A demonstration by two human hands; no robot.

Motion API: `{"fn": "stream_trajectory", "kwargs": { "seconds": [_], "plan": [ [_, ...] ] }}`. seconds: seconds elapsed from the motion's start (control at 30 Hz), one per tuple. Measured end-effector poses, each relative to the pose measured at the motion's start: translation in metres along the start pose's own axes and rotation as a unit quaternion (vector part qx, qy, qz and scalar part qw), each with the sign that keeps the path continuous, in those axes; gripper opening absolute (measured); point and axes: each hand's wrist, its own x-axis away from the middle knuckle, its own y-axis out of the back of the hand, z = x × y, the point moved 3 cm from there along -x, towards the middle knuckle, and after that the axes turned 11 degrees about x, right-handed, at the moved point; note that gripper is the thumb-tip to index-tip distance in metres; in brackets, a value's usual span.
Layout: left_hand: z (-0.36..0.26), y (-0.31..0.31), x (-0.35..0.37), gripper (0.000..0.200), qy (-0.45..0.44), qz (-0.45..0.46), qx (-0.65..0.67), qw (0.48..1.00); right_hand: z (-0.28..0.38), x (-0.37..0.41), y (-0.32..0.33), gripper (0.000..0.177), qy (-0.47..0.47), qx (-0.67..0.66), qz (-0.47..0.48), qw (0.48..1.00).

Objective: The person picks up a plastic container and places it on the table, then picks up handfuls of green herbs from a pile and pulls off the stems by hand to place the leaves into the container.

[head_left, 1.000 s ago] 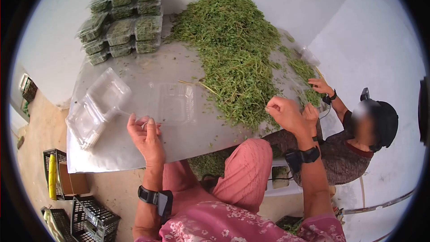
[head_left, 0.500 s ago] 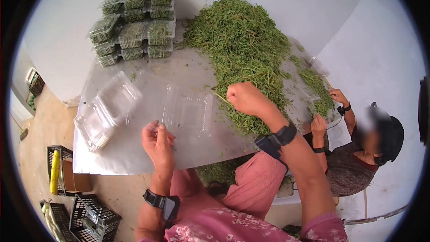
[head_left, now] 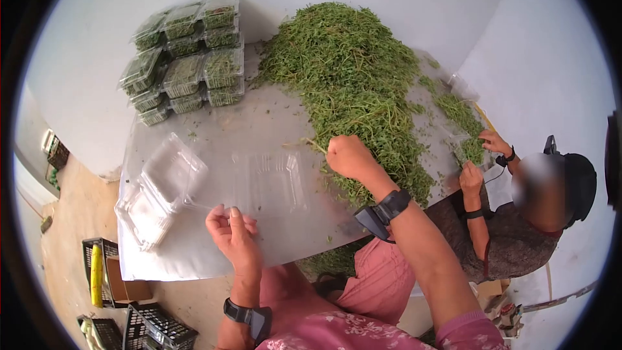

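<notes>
My right hand point(head_left: 350, 155) is closed in a fist at the near left edge of a large heap of green leafy stems point(head_left: 340, 58). A pale stem point(head_left: 315, 146) sticks out from its left side. My left hand point(head_left: 233, 233) is half curled over the near edge of the table, thumb against the fingers; what it holds, if anything, I cannot make out. Between and beyond my hands lies an open clear plastic clamshell box point(head_left: 278, 181). Left of it rest several nested clear clamshell boxes point(head_left: 173, 172).
Filled clamshell boxes point(head_left: 184, 78) are stacked at the back left of the metal table point(head_left: 214, 126). On the right a co-worker point(head_left: 505, 246) handles a smaller row of greens point(head_left: 457, 113). Black crates point(head_left: 155, 327) stand on the floor at the lower left.
The view has shifted, so the table and boxes sit lower in it. My right hand stays closed by the heap, and the pale stem beside it shows more plainly. My left hand keeps its curl.
</notes>
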Motion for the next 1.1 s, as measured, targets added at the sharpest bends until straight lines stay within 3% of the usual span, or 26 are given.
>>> {"fn": "stream_trajectory", "kwargs": {
  "seconds": [0.1, 0.23, 0.37, 0.57, 0.67, 0.77, 1.03, 1.1],
  "plan": [
    [0.0, 0.001, 0.002, 0.029, -0.003, -0.004, 0.014, 1.0, -0.017, 0.008, 0.015, 0.01, 0.061, -0.197, -0.106, 0.973],
    [0.0, -0.002, 0.004, 0.033, -0.009, -0.007, 0.009, 1.0, -0.036, 0.027, 0.034, 0.022, 0.014, -0.493, -0.021, 0.87],
    [0.0, -0.003, 0.004, 0.034, -0.01, 0.006, -0.007, 1.0, -0.056, 0.038, 0.031, 0.021, 0.035, -0.658, -0.025, 0.752],
    [0.0, -0.004, 0.005, 0.032, -0.022, 0.017, -0.03, 0.999, -0.066, 0.045, 0.038, 0.029, 0.097, -0.768, -0.004, 0.633],
    [0.001, -0.004, 0.007, 0.033, -0.023, 0.016, -0.036, 0.999, -0.076, 0.04, 0.031, 0.032, 0.019, -0.542, -0.073, 0.837],
    [0.002, -0.005, 0.006, 0.034, -0.025, 0.013, -0.031, 0.999, -0.076, 0.042, 0.028, 0.033, 0.081, -0.664, -0.019, 0.743],
    [-0.008, -0.002, 0.018, 0.031, -0.09, -0.017, -0.099, 0.991, -0.072, 0.058, 0.04, 0.033, 0.152, -0.635, 0.0, 0.758],
    [-0.018, -0.01, 0.027, 0.027, -0.152, 0.039, -0.127, 0.979, -0.067, 0.064, 0.044, 0.032, 0.181, -0.641, 0.013, 0.746]
  ]
}}
